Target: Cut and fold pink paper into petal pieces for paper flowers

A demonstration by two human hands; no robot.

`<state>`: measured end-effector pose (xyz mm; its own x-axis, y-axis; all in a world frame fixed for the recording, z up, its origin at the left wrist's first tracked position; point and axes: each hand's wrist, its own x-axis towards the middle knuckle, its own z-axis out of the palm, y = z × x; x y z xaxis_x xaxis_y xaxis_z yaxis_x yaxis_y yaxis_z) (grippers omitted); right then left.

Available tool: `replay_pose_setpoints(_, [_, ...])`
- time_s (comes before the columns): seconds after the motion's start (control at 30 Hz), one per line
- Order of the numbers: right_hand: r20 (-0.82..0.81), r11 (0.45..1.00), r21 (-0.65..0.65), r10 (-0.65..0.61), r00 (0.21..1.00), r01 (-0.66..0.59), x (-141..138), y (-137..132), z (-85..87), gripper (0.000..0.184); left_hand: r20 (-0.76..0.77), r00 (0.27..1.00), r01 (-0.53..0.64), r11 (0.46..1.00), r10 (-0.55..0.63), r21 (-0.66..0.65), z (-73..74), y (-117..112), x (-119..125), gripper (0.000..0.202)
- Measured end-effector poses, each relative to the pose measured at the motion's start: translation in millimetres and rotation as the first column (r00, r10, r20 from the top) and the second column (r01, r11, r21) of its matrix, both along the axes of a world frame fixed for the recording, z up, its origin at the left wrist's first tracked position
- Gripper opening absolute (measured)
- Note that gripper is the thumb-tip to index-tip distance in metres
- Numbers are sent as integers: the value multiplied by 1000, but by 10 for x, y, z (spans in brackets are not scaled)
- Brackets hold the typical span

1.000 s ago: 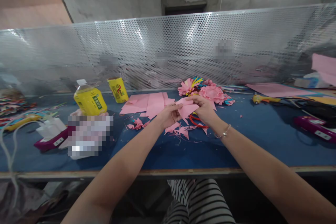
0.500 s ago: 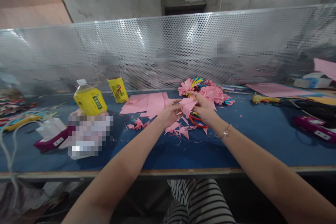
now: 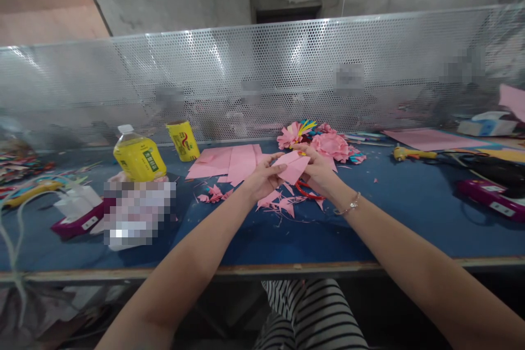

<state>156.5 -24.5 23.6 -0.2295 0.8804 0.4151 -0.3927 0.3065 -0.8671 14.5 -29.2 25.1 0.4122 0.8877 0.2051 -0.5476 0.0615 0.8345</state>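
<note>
Between my two hands a folded piece of pink paper (image 3: 293, 168) is held above the table. My left hand (image 3: 261, 179) pinches its left side, the thumb lying on top. On the other side my right hand (image 3: 321, 172) is closed on the paper's right edge; some of its fingers are hidden. Red scissor-like handles (image 3: 310, 193) lie just beneath the right hand, partly covered. Pink paper scraps (image 3: 286, 206) are scattered below the hands. Larger pink sheets (image 3: 223, 161) lie behind the left hand, and a pink paper flower (image 3: 330, 146) rests behind the right.
At left stand a yellow-filled bottle (image 3: 141, 158) and a cut yellow container (image 3: 183, 141). A purple power strip (image 3: 77, 221) and cables sit nearer the left edge. To the right lie a yellow glue gun (image 3: 414, 153) and another purple strip (image 3: 488, 197). A perforated metal screen (image 3: 262, 60) bounds the back.
The pink paper has been turned and spread, showing a broader, flatter face. My hands have shifted only slightly around it.
</note>
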Motion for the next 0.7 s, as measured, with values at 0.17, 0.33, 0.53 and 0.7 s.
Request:
replay_pose_setpoints(0.17, [31, 994, 103, -34, 999, 30, -4, 29, -15, 35, 24, 999, -39, 999, 39, 12, -6, -2, 7, 35])
replay_pose_setpoints(0.33, [107, 933, 341, -164, 981, 119, 47, 37, 8, 44, 31, 998, -63, 998, 63, -11, -1, 2, 11, 31])
replay_pose_setpoints(0.53, [272, 833, 530, -345, 898, 160, 83, 41, 19, 14, 19, 999, -47, 999, 47, -9, 39, -42, 21, 28])
replay_pose_setpoints(0.7, [264, 863, 476, -325, 908, 171, 72, 56, 0, 16, 0, 997, -75, 997, 75, -14, 45, -46, 30, 32])
